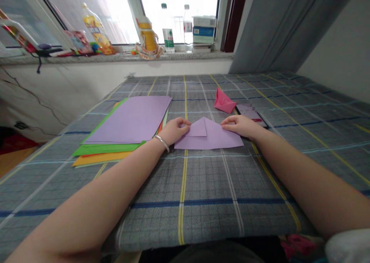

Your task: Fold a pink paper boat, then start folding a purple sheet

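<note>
A sheet of purple paper [212, 141] lies on the cloth in front of me, partly folded. Its top comes to a point, and a triangular flap is turned down on the left half. My left hand [174, 129], with a silver bangle at the wrist, pinches the flap's left corner between thumb and fingers. At the right sloping edge, my right hand [239, 125] is closed on the paper with its fingertips. Behind the right hand stands a folded pink paper piece [224, 102], and a phone [251, 114] with its screen lit lies beside it.
A stack of coloured paper [130, 118], purple on top, lies to the left on the plaid tablecloth [202, 186]. Along the windowsill [115, 57] stand bottles, a yellow cup [148, 37] and a box [204, 30]. A grey curtain [277, 28] hangs at the back right.
</note>
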The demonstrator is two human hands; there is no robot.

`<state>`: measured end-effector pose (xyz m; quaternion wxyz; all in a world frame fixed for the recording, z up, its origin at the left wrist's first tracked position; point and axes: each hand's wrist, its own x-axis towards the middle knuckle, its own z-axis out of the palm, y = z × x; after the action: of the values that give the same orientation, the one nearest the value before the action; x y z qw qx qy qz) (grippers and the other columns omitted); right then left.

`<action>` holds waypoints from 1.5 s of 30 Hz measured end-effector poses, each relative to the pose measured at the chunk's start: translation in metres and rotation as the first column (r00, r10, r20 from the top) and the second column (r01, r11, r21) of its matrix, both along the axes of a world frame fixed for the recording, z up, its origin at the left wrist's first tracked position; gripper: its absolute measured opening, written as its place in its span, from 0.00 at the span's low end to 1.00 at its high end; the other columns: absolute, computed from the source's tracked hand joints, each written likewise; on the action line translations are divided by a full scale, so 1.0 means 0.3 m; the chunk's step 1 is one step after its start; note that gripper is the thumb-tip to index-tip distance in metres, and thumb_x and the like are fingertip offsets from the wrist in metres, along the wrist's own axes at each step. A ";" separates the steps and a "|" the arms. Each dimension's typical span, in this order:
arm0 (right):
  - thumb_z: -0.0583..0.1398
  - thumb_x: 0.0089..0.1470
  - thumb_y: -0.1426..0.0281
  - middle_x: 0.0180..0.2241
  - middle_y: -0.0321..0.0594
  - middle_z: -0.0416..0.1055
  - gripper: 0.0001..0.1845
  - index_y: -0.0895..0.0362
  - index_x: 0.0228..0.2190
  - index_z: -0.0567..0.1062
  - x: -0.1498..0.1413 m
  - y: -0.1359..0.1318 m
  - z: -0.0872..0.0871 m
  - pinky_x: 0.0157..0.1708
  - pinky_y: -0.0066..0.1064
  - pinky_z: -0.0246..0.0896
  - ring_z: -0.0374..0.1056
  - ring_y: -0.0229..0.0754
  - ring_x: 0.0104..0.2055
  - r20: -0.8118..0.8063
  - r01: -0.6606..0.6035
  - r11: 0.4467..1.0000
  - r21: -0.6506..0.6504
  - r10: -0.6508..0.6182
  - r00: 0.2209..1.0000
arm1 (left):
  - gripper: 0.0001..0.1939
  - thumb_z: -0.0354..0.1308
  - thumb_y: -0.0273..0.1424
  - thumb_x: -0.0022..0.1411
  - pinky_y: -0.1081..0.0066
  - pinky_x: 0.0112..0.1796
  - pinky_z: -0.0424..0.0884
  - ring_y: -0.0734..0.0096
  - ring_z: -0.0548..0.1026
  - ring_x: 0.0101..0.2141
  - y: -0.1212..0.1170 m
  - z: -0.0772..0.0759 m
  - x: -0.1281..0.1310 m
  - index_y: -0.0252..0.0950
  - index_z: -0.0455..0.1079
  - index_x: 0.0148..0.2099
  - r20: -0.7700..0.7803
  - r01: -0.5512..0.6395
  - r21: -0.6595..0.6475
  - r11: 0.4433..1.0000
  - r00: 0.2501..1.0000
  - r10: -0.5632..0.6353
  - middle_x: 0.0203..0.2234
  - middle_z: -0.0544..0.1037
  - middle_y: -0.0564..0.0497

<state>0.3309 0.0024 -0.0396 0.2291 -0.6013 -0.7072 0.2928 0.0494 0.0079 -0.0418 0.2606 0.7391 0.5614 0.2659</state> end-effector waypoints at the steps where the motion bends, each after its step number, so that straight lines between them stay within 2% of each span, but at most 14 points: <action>1: 0.62 0.49 0.65 0.35 0.40 0.78 0.10 0.54 0.34 0.79 -0.001 -0.001 0.003 0.31 0.32 0.63 0.72 0.43 0.34 0.030 -0.005 1.000 0.024 0.004 1.000 | 0.14 0.56 0.36 0.55 0.74 0.28 0.64 0.72 0.71 0.26 -0.001 0.000 0.000 0.36 0.74 0.42 -0.006 0.017 -0.002 1.000 1.000 -0.017 0.27 0.76 0.53; 7: 0.62 0.50 0.65 0.35 0.37 0.78 0.07 0.53 0.31 0.79 -0.008 -0.013 0.013 0.35 0.33 0.63 0.72 0.44 0.37 0.159 -0.016 0.990 0.137 -0.006 0.987 | 0.14 0.56 0.34 0.55 0.72 0.32 0.67 0.71 0.72 0.28 0.001 -0.003 0.003 0.37 0.75 0.42 -0.075 0.079 0.034 0.996 0.994 -0.076 0.28 0.77 0.52; 12: 0.62 0.49 0.64 0.34 0.40 0.77 0.09 0.53 0.32 0.80 -0.014 -0.022 0.013 0.35 0.36 0.63 0.71 0.46 0.37 0.285 -0.027 0.976 0.214 -0.036 0.958 | 0.13 0.55 0.31 0.57 0.63 0.44 0.68 0.64 0.73 0.35 -0.010 0.000 0.007 0.36 0.75 0.43 -0.313 0.188 0.214 0.959 0.943 -0.115 0.31 0.76 0.49; 14: 0.63 0.48 0.66 0.37 0.42 0.77 0.11 0.54 0.36 0.80 -0.020 -0.024 0.011 0.40 0.38 0.64 0.71 0.47 0.40 0.328 -0.122 0.941 0.314 0.013 0.944 | 0.15 0.55 0.30 0.57 0.60 0.48 0.67 0.61 0.72 0.40 -0.021 0.001 0.010 0.36 0.75 0.46 -0.392 0.266 0.315 0.911 0.911 -0.131 0.38 0.75 0.45; 17: 0.61 0.52 0.70 0.48 0.42 0.74 0.14 0.53 0.42 0.79 -0.040 -0.033 0.008 0.52 0.41 0.58 0.66 0.48 0.51 0.405 -0.377 0.805 0.458 0.188 0.895 | 0.20 0.52 0.26 0.58 0.58 0.53 0.64 0.60 0.69 0.49 -0.038 0.003 0.019 0.39 0.71 0.53 -0.474 0.468 0.409 0.784 0.843 -0.255 0.50 0.72 0.45; 19: 0.59 0.55 0.69 0.51 0.41 0.72 0.16 0.51 0.46 0.77 -0.060 -0.047 0.009 0.55 0.41 0.56 0.64 0.47 0.53 0.450 -0.518 0.729 0.448 0.317 0.835 | 0.21 0.50 0.24 0.60 0.60 0.55 0.62 0.63 0.68 0.52 -0.047 0.006 0.027 0.41 0.71 0.54 -0.522 0.608 0.398 0.687 0.766 -0.376 0.51 0.73 0.48; 21: 0.58 0.57 0.67 0.51 0.41 0.72 0.17 0.51 0.48 0.76 -0.080 -0.065 0.016 0.54 0.40 0.57 0.65 0.46 0.53 0.484 -0.598 0.702 0.387 0.398 0.780 | 0.20 0.48 0.23 0.61 0.61 0.55 0.62 0.65 0.68 0.51 -0.055 0.010 0.034 0.40 0.71 0.53 -0.541 0.679 0.366 0.637 0.712 -0.447 0.50 0.74 0.49; 24: 0.58 0.57 0.62 0.52 0.43 0.72 0.19 0.52 0.49 0.75 -0.101 -0.093 0.032 0.54 0.42 0.58 0.66 0.48 0.53 0.539 -0.627 0.703 0.336 0.402 0.740 | 0.18 0.47 0.26 0.65 0.61 0.53 0.64 0.66 0.70 0.50 -0.063 0.018 0.039 0.40 0.71 0.53 -0.546 0.702 0.326 0.634 0.687 -0.480 0.50 0.74 0.48; 28: 0.63 0.50 0.54 0.53 0.46 0.70 0.28 0.53 0.50 0.74 -0.109 -0.119 0.054 0.54 0.44 0.58 0.64 0.52 0.54 0.545 -0.624 0.720 0.303 0.406 0.734 | 0.18 0.50 0.34 0.66 0.60 0.54 0.63 0.62 0.69 0.52 -0.074 0.029 0.036 0.38 0.69 0.55 -0.549 0.720 0.293 0.629 0.665 -0.506 0.52 0.73 0.45; 32: 0.64 0.44 0.49 0.55 0.46 0.69 0.37 0.53 0.53 0.72 -0.111 -0.131 0.068 0.54 0.43 0.58 0.64 0.53 0.55 0.568 -0.626 0.731 0.272 0.403 0.718 | 0.27 0.55 0.47 0.61 0.58 0.54 0.61 0.57 0.68 0.53 -0.092 0.041 0.038 0.35 0.66 0.57 -0.562 0.717 0.263 0.646 0.658 -0.501 0.54 0.71 0.43; 35: 0.63 0.47 0.49 0.54 0.45 0.70 0.34 0.53 0.52 0.73 -0.111 -0.133 0.076 0.53 0.42 0.59 0.64 0.52 0.54 0.595 -0.643 0.721 0.257 0.406 0.694 | 0.30 0.56 0.49 0.59 0.56 0.53 0.61 0.54 0.68 0.53 -0.110 0.050 0.045 0.36 0.65 0.58 -0.587 0.704 0.253 0.664 0.657 -0.473 0.54 0.71 0.43; 40: 0.59 0.54 0.60 0.50 0.41 0.73 0.20 0.52 0.47 0.76 -0.119 -0.147 0.087 0.48 0.37 0.61 0.69 0.49 0.49 0.625 -0.659 0.700 0.274 0.391 0.675 | 0.23 0.56 0.44 0.60 0.57 0.52 0.63 0.56 0.69 0.51 -0.124 0.058 0.055 0.38 0.67 0.53 -0.586 0.694 0.266 0.669 0.668 -0.459 0.52 0.72 0.45; 43: 0.56 0.55 0.68 0.45 0.39 0.76 0.15 0.51 0.42 0.78 -0.133 -0.164 0.096 0.44 0.35 0.61 0.71 0.46 0.44 0.649 -0.636 0.720 0.276 0.348 0.676 | 0.16 0.55 0.37 0.61 0.60 0.49 0.65 0.60 0.72 0.46 -0.122 0.061 0.058 0.37 0.70 0.49 -0.600 0.671 0.268 0.691 0.677 -0.425 0.46 0.75 0.45; 45: 0.54 0.56 0.68 0.42 0.39 0.78 0.15 0.51 0.40 0.79 -0.143 -0.172 0.102 0.40 0.35 0.61 0.73 0.46 0.41 0.664 -0.600 0.749 0.281 0.299 0.685 | 0.12 0.53 0.34 0.62 0.62 0.47 0.67 0.62 0.73 0.43 -0.121 0.065 0.060 0.37 0.72 0.45 -0.615 0.652 0.272 0.708 0.684 -0.393 0.42 0.76 0.46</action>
<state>0.2881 -0.0492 -0.0091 0.0609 -0.3845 -0.9202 -0.0406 0.0675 -0.0283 -0.0224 -0.0200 0.9538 0.2833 0.0977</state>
